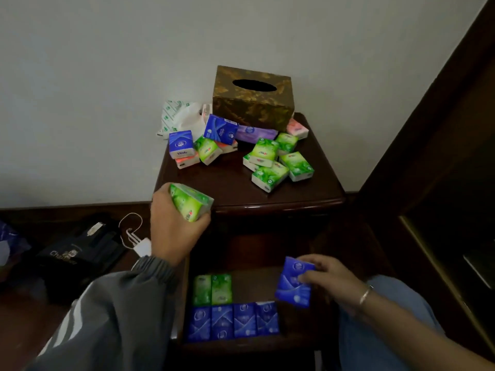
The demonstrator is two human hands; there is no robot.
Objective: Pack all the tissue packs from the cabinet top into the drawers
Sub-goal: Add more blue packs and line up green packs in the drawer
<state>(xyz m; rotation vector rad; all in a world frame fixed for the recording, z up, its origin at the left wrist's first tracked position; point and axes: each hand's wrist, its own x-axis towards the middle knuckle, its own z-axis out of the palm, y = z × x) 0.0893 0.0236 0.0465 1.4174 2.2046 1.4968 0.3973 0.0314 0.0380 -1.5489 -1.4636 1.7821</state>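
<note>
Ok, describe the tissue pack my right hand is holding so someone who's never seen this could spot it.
Start at the dark wooden cabinet and drop to the open drawer below its top. The right hand holds a blue tissue pack above the drawer's right side. Unlike the four blue packs lined along the drawer's front, it is tilted and pinched in fingers.

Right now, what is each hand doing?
Left hand: closed on a green plastic-wrapped tissue pack.
Right hand: closed on a blue plastic-wrapped tissue pack.
</note>
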